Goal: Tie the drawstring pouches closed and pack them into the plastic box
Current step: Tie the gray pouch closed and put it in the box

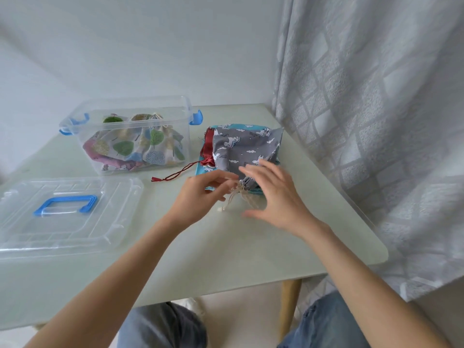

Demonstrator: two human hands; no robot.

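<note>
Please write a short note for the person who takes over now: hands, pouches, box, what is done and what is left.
Left hand: pinch grip on the cream drawstring of the grey cloud-print pouch.
Right hand: open, fingers spread over that pouch's gathered neck.
Clear plastic box with blue latches: holds tree-print pouches and a pink one.
Clear lid with blue handle: on the table, off the box.
Left: finish the grey pouch; the red pouch and turquoise pouch below it wait.
</note>
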